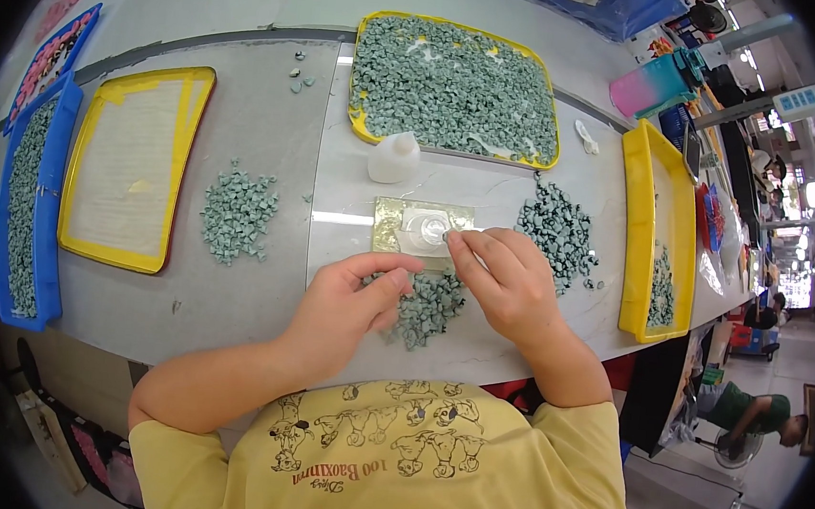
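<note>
My right hand (511, 282) is pinched, with thumb and forefinger at the right rim of a small clear round dish (425, 225). Whatever sits between those fingertips is too small to make out. The dish rests on a yellowish square pad (387, 217). My left hand (351, 298) is nearer me, its forefinger stretched toward the pad's front edge and its thumb slightly apart. No piece shows between them. Below the pad, between my hands, lies a loose pile of small grey-green faceted pieces (430, 314), partly hidden by my left fingers.
Behind the pad stands a white squeeze bottle (395, 158). Farther back, a yellow tray (357, 88) is full of green pieces. More piles lie left (238, 213) and right (558, 230). A paper-lined yellow tray (137, 166), a blue bin (56, 198) and another yellow tray (634, 244) flank them.
</note>
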{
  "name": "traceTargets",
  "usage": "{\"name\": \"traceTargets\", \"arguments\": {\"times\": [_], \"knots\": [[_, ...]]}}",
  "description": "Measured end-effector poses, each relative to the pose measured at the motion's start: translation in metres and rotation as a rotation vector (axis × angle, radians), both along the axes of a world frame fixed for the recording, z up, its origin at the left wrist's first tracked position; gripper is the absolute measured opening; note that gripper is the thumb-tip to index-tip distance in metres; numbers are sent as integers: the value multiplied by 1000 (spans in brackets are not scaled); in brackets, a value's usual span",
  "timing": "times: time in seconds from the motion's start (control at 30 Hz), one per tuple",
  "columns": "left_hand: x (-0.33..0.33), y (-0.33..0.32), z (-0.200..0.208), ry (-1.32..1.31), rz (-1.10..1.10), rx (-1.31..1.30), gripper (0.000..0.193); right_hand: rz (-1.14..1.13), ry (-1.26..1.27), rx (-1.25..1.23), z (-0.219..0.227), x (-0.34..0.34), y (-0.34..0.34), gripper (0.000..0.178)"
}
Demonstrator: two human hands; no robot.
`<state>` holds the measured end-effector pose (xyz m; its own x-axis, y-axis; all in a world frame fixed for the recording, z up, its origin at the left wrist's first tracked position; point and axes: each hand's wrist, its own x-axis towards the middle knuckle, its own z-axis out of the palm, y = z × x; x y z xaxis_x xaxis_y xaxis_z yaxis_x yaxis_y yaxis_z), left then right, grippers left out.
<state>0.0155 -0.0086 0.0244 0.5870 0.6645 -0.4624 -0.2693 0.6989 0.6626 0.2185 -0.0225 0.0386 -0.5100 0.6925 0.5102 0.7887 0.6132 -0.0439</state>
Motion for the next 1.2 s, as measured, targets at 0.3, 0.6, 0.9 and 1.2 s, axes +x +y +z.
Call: {"name": "traceTargets", "arguments": {"times": [0.3,0.6,0.9,1.2], "knots": [[-1,1,0,-15,53,46,19,22,-27,6,-2,-4,2,31],[-10,2,-8,-76,-9,-65,11,-104,648,-381,-5,-20,-7,19],[-9,4,-4,-94,-115,-123,23,108,564,-242,-11,-29,-6,24],[-6,2,-9,-64,-134,-115,23,262,280,-57,-16,-25,-4,27]]}}
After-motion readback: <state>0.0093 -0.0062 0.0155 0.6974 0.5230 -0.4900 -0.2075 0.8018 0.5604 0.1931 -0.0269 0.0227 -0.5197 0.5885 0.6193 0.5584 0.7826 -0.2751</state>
